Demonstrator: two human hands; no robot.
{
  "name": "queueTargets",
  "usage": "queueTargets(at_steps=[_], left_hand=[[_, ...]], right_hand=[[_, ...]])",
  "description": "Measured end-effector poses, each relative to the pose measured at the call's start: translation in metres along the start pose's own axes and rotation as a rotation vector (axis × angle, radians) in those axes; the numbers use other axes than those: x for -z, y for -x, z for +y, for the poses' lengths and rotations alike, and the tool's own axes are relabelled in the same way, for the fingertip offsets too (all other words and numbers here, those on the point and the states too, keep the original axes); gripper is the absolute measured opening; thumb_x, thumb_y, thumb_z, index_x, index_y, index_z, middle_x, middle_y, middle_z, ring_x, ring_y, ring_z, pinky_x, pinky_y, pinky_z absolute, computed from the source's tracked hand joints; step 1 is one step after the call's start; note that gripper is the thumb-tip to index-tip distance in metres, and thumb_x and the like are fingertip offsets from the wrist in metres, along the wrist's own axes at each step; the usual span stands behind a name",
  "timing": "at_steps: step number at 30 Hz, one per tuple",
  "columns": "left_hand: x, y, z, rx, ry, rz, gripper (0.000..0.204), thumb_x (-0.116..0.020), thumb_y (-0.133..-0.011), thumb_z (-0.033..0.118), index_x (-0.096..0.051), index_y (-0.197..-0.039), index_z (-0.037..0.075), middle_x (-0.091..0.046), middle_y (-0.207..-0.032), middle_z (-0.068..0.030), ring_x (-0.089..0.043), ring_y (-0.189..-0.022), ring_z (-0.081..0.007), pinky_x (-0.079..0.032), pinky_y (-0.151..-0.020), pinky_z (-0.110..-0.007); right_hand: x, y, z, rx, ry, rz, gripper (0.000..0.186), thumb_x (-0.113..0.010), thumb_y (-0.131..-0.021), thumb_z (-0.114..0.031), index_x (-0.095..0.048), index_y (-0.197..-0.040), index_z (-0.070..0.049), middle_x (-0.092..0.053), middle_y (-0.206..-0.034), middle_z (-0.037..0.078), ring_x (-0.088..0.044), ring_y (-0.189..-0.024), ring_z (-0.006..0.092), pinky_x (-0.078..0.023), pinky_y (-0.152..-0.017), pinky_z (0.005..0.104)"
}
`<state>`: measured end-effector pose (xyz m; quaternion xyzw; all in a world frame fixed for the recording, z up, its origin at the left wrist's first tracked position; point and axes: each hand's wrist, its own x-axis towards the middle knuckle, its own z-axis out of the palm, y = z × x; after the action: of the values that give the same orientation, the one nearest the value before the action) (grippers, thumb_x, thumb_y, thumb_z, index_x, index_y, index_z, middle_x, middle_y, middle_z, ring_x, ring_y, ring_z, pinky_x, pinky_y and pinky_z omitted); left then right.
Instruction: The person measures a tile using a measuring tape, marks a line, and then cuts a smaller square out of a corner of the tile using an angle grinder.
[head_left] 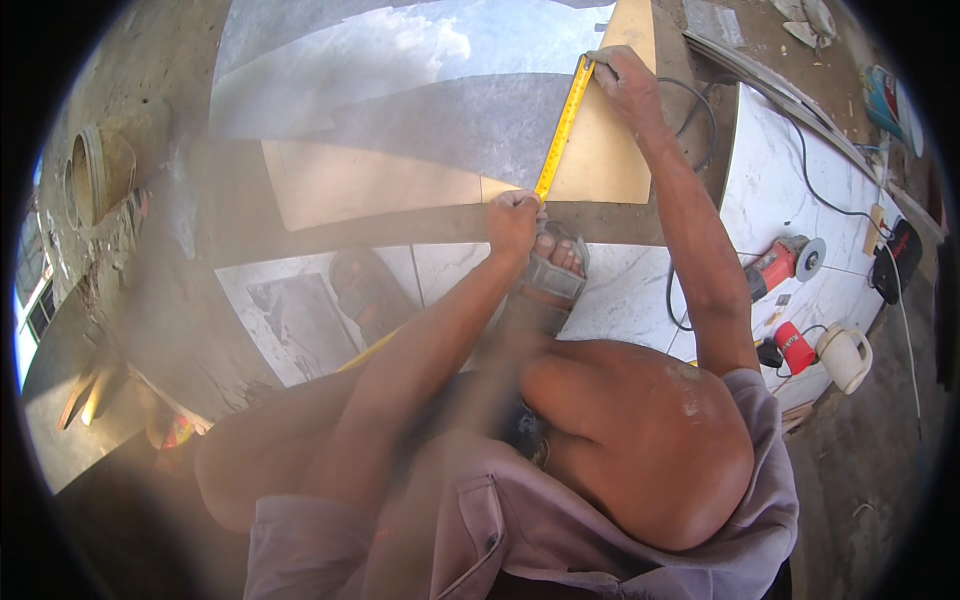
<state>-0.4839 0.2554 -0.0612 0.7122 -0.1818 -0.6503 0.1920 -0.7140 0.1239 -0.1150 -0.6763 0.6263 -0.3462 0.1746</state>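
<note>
- The yellow tape-measure blade [563,130] runs between the two hands, slanting over the glossy grey panel [430,115] and the tan board [600,180].
- The left hand [514,222] pinches the blade by the board's near edge, fingers curled in; the right hand [628,88] pinches its far tip between thumb and fingertips.
- The blade should be light and springy: fairly stiff while straight, quick to buckle if pushed or twisted. Its thin edges could nick skin, so the flat faces look the safer hold.
- A yellow strip [375,350] behind the left forearm may be more of it; no case shows.
- The panel mirrors the sky, so it is probably slick and easily scratched; whether it is joined to the board, I cannot tell. Its outer edges, taken from opposite sides, seem the best grip.
</note>
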Motion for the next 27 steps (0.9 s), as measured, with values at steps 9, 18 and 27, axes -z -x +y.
queueTargets(at_steps=[9, 18, 27], left_hand=[[-0.001, 0.002, 0.006, 0.027, -0.049, 0.018, 0.016, -0.066, -0.090, 0.008, -0.071, -0.095, -0.007, -0.071, -0.082, -0.0104, -0.065, -0.074, -0.0154, -0.052, -0.069, -0.028], [-0.001, -0.002, -0.001, 0.036, -0.042, 0.021, 0.015, -0.065, -0.090, 0.008, -0.070, -0.095, -0.006, -0.071, -0.083, -0.0100, -0.064, -0.073, -0.0148, -0.052, -0.068, -0.028], [0.000, -0.002, 0.002, 0.040, -0.090, 0.044, 0.014, -0.066, -0.090, 0.009, -0.070, -0.093, -0.005, -0.071, -0.081, -0.0085, -0.064, -0.071, -0.0136, -0.052, -0.068, -0.028]], right_hand=[[0.002, 0.000, 0.003, 0.029, 0.011, -0.043, 0.018, -0.070, -0.085, -0.007, -0.070, -0.103, -0.006, -0.067, -0.100, 0.010, -0.066, -0.096, 0.0298, -0.055, -0.083, 0.0394], [0.006, -0.008, 0.001, 0.140, 0.032, -0.075, 0.018, -0.069, -0.084, -0.004, -0.067, -0.101, -0.005, -0.064, -0.098, 0.010, -0.064, -0.096, 0.0307, -0.055, -0.083, 0.0414], [0.012, -0.010, 0.007, 0.139, 0.017, -0.161, 0.017, -0.068, -0.084, -0.002, -0.066, -0.100, -0.004, -0.063, -0.097, 0.012, -0.063, -0.095, 0.0321, -0.054, -0.081, 0.0414]])
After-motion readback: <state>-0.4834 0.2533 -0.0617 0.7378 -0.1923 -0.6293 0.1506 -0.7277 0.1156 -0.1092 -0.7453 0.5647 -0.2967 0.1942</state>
